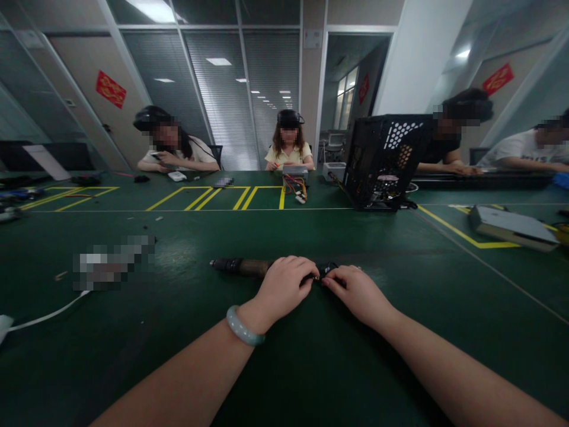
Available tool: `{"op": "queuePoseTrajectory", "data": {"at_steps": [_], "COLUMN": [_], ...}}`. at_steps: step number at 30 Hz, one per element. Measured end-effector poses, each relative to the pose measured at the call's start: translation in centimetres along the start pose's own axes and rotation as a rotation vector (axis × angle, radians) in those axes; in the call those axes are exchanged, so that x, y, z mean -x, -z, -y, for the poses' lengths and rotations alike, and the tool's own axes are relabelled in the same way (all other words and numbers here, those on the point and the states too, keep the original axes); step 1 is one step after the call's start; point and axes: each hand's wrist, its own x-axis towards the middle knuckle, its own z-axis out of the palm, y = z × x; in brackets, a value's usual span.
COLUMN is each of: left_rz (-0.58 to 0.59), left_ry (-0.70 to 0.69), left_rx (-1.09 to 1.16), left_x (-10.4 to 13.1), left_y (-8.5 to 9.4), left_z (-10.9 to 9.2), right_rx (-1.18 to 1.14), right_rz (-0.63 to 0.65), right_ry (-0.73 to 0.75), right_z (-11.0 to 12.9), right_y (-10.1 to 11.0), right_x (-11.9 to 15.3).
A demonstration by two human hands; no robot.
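Note:
On the green tabletop [178,344] lies a dark, slim power screwdriver [251,267], its narrow tip pointing left. My left hand [288,284] bends over its rear part, thumb and fingers closed around something small with a brassy glint. Facing it, my right hand [355,293] has its thumb and fingers pressed together on a small dark piece by the screwdriver's rear end. Black cable [328,267] shows just behind the fingertips. The two hands are a short gap apart, and the fingers hide most of what they pinch.
A black computer case [386,163] stands at the back right, with a flat silver box [511,226] farther right. A power supply with coloured wires [296,178] sits at the far edge. A white cable [48,314] lies left. Several people sit across the table.

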Motion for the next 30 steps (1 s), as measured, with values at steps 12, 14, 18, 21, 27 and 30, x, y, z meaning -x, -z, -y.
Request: {"op": "queuePoseTrajectory", "data": {"at_steps": [12, 14, 18, 21, 27, 30], "left_rz": [-0.027, -0.007, 0.003, -0.010, -0.012, -0.006], "left_ry": [0.031, 0.004, -0.011, 0.025, 0.018, -0.012], "left_rx": [0.024, 0.016, 0.009, 0.007, 0.009, 0.011], "left_x": [0.00, 0.00, -0.06, -0.07, 0.05, 0.05], "left_y": [-0.13, 0.02, 0.19, 0.06, -0.18, -0.03], "left_z": [0.04, 0.00, -0.11, -0.10, 0.15, 0.15], "right_rx": [0.002, 0.004, 0.005, 0.003, 0.003, -0.004], "right_rz": [-0.010, -0.013, -0.001, 0.007, -0.016, -0.023], "right_ry": [0.016, 0.020, 0.013, -0.002, 0.012, 0.027], "right_z": [-0.23, -0.21, -0.10, -0.13, -0.40, -0.44], "right_y": [0.00, 0.04, 0.13, 0.11, -0.12, -0.20], "right_x": [0.05, 0.06, 0.02, 0.00, 0.03, 0.02]}}
